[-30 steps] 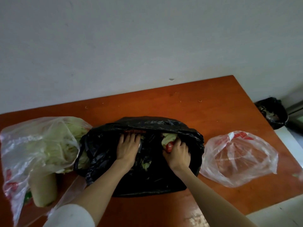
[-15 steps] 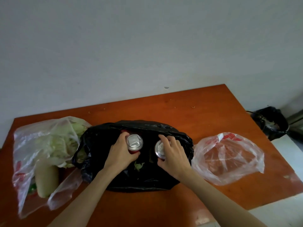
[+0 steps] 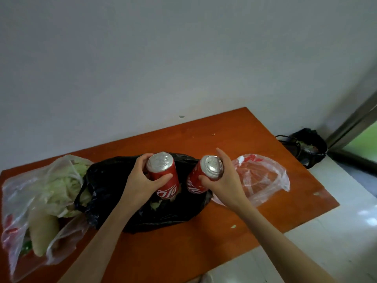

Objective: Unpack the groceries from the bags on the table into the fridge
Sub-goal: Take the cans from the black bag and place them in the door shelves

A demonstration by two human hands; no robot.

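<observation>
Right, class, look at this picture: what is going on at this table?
A person is unpacking groceries. The left hand grips one red drinks can and the right hand grips a second red drinks can, both held above the crumpled black plastic bag on the orange wooden table. A clear plastic bag of cabbage and other vegetables lies at the left, and another clear plastic bag at the right. No fridge is in view.

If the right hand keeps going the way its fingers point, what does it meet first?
The right hand, gripping a red can, points up and away toward the wall. Only bare table lies beneath that line; the way looks free until the wall, though depth is unclear.
</observation>
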